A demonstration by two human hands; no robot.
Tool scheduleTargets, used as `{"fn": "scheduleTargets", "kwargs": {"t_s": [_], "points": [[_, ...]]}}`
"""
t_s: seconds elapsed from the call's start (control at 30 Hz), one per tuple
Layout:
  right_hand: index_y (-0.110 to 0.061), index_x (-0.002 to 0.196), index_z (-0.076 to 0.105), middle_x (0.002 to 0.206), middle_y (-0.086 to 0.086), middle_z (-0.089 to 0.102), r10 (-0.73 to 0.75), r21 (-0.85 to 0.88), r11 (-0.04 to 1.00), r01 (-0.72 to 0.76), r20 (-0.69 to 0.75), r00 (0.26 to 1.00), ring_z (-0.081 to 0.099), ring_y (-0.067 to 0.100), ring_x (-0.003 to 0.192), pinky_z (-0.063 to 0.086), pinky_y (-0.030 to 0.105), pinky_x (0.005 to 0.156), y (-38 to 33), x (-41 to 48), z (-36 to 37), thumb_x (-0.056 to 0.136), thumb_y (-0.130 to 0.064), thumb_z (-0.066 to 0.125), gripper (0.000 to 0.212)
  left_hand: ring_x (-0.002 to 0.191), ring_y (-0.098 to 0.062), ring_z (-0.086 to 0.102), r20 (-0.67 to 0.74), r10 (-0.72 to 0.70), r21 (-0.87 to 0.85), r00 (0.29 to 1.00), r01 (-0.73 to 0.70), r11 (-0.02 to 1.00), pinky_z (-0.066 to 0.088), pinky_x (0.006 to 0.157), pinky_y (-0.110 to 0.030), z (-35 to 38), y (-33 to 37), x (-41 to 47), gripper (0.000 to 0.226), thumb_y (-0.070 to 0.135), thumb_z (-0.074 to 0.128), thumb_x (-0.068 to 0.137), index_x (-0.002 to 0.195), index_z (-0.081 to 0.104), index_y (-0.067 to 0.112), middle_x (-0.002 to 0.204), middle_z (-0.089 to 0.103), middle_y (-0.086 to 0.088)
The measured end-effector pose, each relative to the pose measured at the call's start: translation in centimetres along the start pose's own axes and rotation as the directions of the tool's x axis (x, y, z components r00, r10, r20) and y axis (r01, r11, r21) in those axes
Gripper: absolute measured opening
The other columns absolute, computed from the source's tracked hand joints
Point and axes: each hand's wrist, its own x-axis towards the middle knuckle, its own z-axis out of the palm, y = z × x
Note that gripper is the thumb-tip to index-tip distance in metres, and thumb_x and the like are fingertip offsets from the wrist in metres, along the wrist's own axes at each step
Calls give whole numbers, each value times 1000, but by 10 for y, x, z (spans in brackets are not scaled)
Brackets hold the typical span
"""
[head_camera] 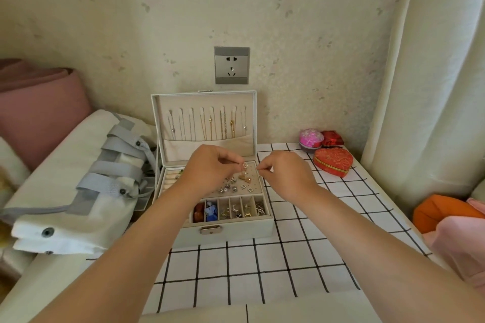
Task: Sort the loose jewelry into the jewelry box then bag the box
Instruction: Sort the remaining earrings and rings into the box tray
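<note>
A pale jewelry box (236, 231) stands open on the checked cloth, its lid upright with several necklaces hanging inside. Several earrings sit on its perforated earring pad (241, 186), and the front compartments hold rings and small pieces. My left hand (210, 168) hovers over the pad and pinches a small dangling earring (244, 169) between thumb and fingertips. My right hand (284, 173) is just to the right, fingers curled, pinching something tiny beside the earring; what it is I cannot make out. A white and grey bag (86, 186) lies left of the box.
A red heart-shaped box (332, 161), a pink round box (311, 139) and a small red box (332, 139) sit at the back right of the table. A padded headboard (425, 86) rises on the right. An orange cushion (441, 211) lies at the right edge.
</note>
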Motion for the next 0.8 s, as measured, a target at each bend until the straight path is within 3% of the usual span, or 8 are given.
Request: {"fn": "scheduleTargets", "kwargs": {"t_s": [0.13, 0.27, 0.47, 0.6, 0.8], "points": [[-27, 94, 78, 96, -5, 66, -106, -115, 988, 106, 8, 994, 63, 18, 88, 46, 29, 64, -6, 4, 4, 94, -25, 59, 19, 61, 0, 62, 14, 35, 46, 999, -36, 998, 48, 62, -17, -3, -7, 2, 13, 19, 79, 82, 81, 76, 31, 73, 72, 10], [-28, 93, 78, 94, -4, 65, -176, -191, 964, 182, 49, 983, 63, 20, 84, 50, 32, 63, -10, 7, 6, 93, -23, 57, 22, 57, 1, 61, 22, 43, 71, 999, -44, 997, 45, 60, -14, -4, -12, 5, 9, 18, 78, 83, 87, 78, 26, 70, 70, 11], [-26, 87, 77, 92, -4, 63, -205, -245, 944, 221, 88, 975, 63, 22, 80, 46, 29, 58, -13, 9, 2, 91, -21, 57, 21, 58, 6, 60, 17, 73, 172, 997, -75, 982, 42, 59, -12, -7, -15, 6, 9, 23, 80, 80, 77, 76, 30, 68, 69, 16], [-26, 85, 77, 91, -5, 62, -198, -268, 939, 216, 94, 976, 62, 21, 78, 38, 26, 54, -12, 8, 1, 91, -21, 56, 22, 66, 0, 63, 2, 80, 195, 997, -79, 978, 50, 66, -19, -8, -16, 6, 7, 26, 81, 79, 74, 76, 27, 69, 70, 13], [-24, 80, 75, 88, -6, 64, -160, -226, 959, 172, 70, 985, 62, 16, 78, 50, 31, 59, -16, 5, 3, 87, -22, 59, 18, 71, -4, 64, -3, 111, 240, 994, -107, 965, 53, 71, -23, -7, -17, 8, 7, 29, 79, 80, 76, 74, 27, 72, 70, 10]]}}
